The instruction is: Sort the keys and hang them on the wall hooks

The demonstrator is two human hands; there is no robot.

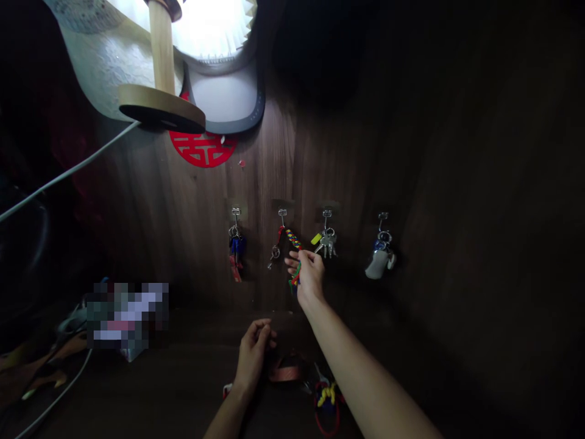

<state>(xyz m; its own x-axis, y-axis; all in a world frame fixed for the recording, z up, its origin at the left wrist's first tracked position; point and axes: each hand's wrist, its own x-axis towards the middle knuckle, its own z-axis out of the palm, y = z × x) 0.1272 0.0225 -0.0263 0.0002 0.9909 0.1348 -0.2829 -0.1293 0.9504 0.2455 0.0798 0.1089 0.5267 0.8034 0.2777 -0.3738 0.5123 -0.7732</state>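
Right forearm outstretched, right hand pinching braided cord, left hand loosely curled, empty

My head-mounted camera, the single view, faces forward and down at the wood-grain panel, near enough to frame my left hand and right hand, both extending from the bottom edge

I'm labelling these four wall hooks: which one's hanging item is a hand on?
The second hook from the left: the right hand holds its multicoloured braided strap. No hand touches what hangs from the other three.
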